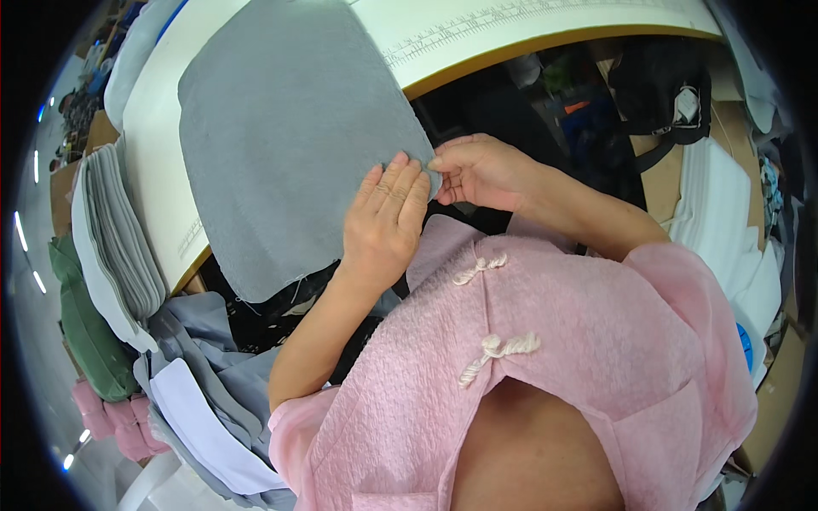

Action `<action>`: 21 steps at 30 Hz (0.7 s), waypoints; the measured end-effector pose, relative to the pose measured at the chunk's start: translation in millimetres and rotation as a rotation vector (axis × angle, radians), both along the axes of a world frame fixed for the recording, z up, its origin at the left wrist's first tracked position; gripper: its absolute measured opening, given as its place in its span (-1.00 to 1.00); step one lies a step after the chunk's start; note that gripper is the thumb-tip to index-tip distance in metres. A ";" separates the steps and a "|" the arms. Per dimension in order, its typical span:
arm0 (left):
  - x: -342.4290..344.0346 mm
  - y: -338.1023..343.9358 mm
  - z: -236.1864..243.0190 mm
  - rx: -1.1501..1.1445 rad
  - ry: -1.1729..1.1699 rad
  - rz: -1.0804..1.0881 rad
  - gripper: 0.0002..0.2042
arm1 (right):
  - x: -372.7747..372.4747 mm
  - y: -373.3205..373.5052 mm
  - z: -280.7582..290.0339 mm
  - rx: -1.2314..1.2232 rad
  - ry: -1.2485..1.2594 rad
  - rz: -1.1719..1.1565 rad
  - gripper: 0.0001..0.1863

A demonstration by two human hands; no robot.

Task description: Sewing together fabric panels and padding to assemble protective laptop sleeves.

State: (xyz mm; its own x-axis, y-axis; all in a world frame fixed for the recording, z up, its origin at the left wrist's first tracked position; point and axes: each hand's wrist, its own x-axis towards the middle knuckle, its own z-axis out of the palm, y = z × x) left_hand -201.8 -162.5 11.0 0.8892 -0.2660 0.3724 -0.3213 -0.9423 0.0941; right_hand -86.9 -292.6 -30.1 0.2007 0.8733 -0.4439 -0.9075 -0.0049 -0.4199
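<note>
In the head view, a white worktop (155, 140) with ruler marks and a yellow edge stands between stacked grey pieces (129, 234) and a black bag (652, 72). The grey cloth (281, 128) overhangs its near edge, under the left hand (388, 217), flat and holding nothing, while the right hand's (484, 173) narrow grip pinches its right edge.

Looks like a textile workshop. Has a white worktable (618, 13) with a ruler scale (460, 30) along its near edge, grey fabric panel (290, 136) overhanging that edge, stacked grey cut pieces (128, 247) beside the left edge, strip lights (21, 232) far left.
</note>
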 end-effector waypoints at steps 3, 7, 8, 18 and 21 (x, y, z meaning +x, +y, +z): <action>-0.8 1.3 -1.8 -0.030 -0.039 0.012 -0.76 | 0.5 -5.5 9.4 -0.080 -0.198 0.043 -0.88; -2.3 -1.1 2.1 -0.087 -0.003 -0.010 -0.79 | 6.2 -16.3 17.1 -0.082 -2.128 -0.339 -0.72; -3.3 -0.9 0.8 -0.089 -0.017 -0.017 -0.80 | 5.7 -15.6 19.7 0.021 -2.270 -0.329 -0.71; 0.2 3.7 9.6 -0.241 0.037 0.010 -0.83 | 7.2 -0.3 7.4 0.303 -2.437 -0.432 -0.80; 12.6 20.4 18.6 -0.383 0.246 -0.108 -0.87 | 11.7 1.3 1.2 0.262 -2.409 -0.424 -0.83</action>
State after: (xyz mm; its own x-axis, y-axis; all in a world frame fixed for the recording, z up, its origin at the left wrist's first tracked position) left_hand -189.2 -142.2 29.7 0.9383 -0.2461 0.2431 -0.3398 -0.7873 0.5144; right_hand -75.2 -291.3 -28.9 0.0700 0.6473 0.7590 0.9596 0.1642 -0.2286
